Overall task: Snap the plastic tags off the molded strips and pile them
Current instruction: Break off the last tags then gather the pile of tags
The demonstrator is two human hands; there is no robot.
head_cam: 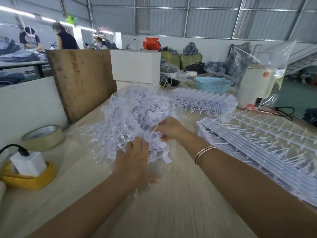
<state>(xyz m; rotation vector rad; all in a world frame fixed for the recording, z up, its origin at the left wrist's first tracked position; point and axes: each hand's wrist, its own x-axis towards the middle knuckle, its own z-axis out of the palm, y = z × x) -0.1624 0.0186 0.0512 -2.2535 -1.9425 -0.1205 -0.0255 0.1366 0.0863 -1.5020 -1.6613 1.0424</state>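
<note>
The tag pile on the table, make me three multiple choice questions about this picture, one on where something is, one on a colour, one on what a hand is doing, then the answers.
1. Where do the molded strips lie relative to the loose tag pile?
A. To its right
B. To its left
C. Under it

2. What colour is the plastic basket at the back of the table?
A. Red
B. Light blue
C. Black

3. What is the right hand doing?
A. Resting flat on the table
B. Holding the tape roll
C. Gripping a bunch of tags

Answers:
1 A, the strips are stacked along the right side.
2 B, the basket looks pale blue.
3 C, its fingers curl round tags at the pile's edge.
</note>
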